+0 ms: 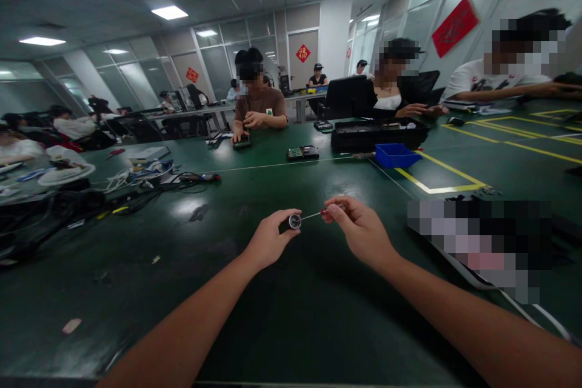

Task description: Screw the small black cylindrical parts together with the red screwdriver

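Observation:
Between the thumb and fingers of my left hand (271, 236) is a small round part (295, 221) with a silvery rim and a dark inside; its exact kind is not clear. My right hand (357, 221) grips a screwdriver (311, 216) by its red, partly see-through handle. The thin metal shaft points left, and its tip meets or nearly meets the rim of the round part. Both hands are raised over the green table (273, 327), close together in front of me.
Cables (150, 179) and a white round device (66, 167) lie at left. Ahead are a circuit-board drive (302, 153), a black bin (377, 136) and a blue tray (398, 156). A pixelated object (473, 248) with a white cable sits at right. Co-workers sit across the table.

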Available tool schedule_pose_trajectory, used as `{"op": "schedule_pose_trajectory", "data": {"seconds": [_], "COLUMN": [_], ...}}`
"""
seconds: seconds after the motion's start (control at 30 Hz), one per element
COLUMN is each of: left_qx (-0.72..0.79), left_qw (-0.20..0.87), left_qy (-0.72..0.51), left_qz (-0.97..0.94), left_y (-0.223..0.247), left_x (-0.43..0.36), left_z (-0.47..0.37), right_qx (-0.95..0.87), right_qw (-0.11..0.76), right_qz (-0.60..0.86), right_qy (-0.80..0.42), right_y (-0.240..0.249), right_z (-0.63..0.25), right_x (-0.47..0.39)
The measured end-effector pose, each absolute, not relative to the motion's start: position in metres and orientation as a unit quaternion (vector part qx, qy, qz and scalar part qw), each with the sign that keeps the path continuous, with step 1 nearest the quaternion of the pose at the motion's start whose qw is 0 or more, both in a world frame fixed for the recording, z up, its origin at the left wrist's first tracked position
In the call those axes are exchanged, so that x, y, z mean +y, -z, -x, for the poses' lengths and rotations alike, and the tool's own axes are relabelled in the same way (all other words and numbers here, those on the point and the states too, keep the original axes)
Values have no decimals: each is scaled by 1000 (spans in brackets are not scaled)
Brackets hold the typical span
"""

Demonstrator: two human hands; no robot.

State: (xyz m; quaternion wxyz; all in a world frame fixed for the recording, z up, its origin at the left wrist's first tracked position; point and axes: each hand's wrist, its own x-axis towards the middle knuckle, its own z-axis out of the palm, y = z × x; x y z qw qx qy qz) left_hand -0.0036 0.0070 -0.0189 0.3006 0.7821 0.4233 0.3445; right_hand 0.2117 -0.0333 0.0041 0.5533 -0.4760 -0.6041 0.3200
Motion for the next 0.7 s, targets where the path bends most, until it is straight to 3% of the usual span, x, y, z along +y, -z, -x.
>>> {"op": "schedule_pose_trajectory", "data": {"seconds": [0.7], "left_qx": [440], "left_qw": [260], "left_qy": [-310], "left_qz": [-802], "left_y": [17], "left_x": [7], "left_z": [6], "right_qx": [-679], "right_qw": [479], "right_qz": [518], "right_qy": [-204], "right_y": [-11], "right_z": [-215], "right_x": [-43]}}
